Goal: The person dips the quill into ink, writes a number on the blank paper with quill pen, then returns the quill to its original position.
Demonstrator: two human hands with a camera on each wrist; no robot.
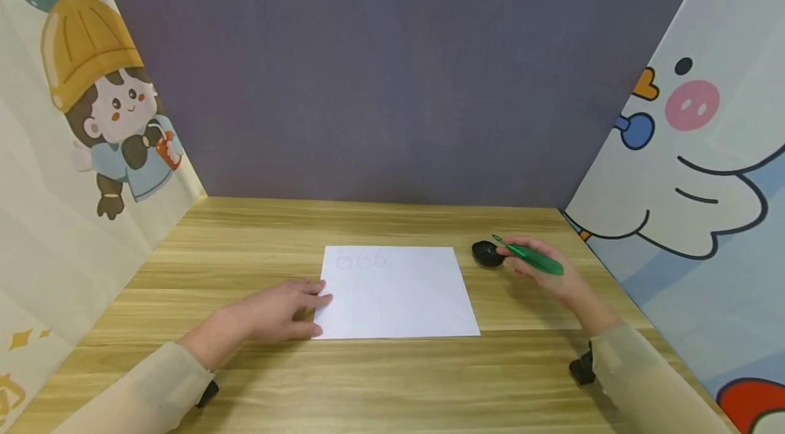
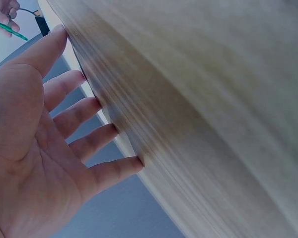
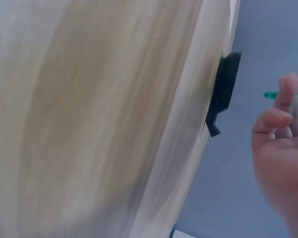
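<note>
Paper (image 1: 398, 294) lies under the flat, spread left hand (image 1: 279, 311); right hand (image 1: 546, 274) pinches a green pen (image 1: 529, 256).

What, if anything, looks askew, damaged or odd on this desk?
Nothing stands out. The white paper sheet lies flat and square on the wooden table, left hand resting on its edge. The right hand holds a green pen beside a small black round object.

tabletop (image 1: 392, 379) front edge: bare wood, open pass | centre: paper (image 1: 398, 294) lies flat | right edge: black holder (image 1: 487, 253) just beside paper's far right corner | far edge and both sides: walls (image 1: 368, 80) block passage
</note>
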